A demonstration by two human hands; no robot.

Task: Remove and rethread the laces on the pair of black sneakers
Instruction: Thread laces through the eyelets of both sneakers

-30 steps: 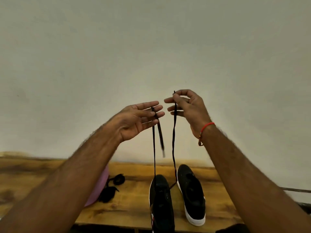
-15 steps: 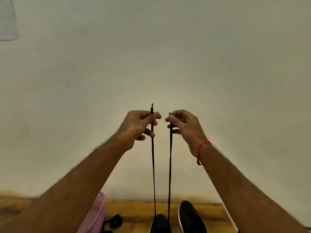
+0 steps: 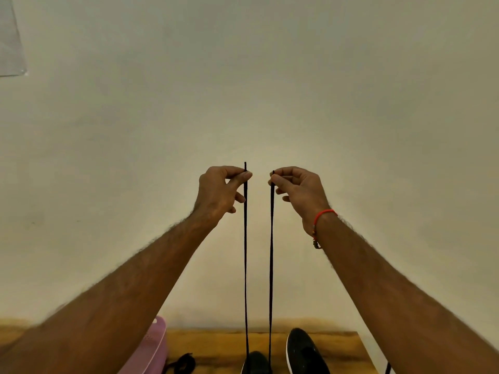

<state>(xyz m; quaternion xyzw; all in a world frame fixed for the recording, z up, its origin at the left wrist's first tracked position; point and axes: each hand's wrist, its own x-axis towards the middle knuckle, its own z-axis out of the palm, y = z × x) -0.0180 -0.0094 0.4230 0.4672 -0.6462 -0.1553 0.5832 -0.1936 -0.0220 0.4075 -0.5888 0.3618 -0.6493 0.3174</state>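
**Lace ends held level above the near sneaker**

At chest height before the pale wall (image 3: 270,90), your left hand (image 3: 220,191) pinches one end of the black lace (image 3: 245,265) between thumb and forefinger, the tip standing just above the fingers (image 3: 244,176). Your right hand (image 3: 298,191), with a red thread bracelet (image 3: 322,215) at the wrist, pinches the other end likewise. Both strands run taut and nearly parallel down to the near sneaker (image 3: 256,363) at the lower frame edge. Just to its right, the second sneaker (image 3: 305,352), black with a white sole, rests on the wooden tabletop (image 3: 216,344). To the left lie a loose black lace (image 3: 181,363) and a pink object (image 3: 151,346). A pale sheet (image 3: 10,44) hangs at upper left.
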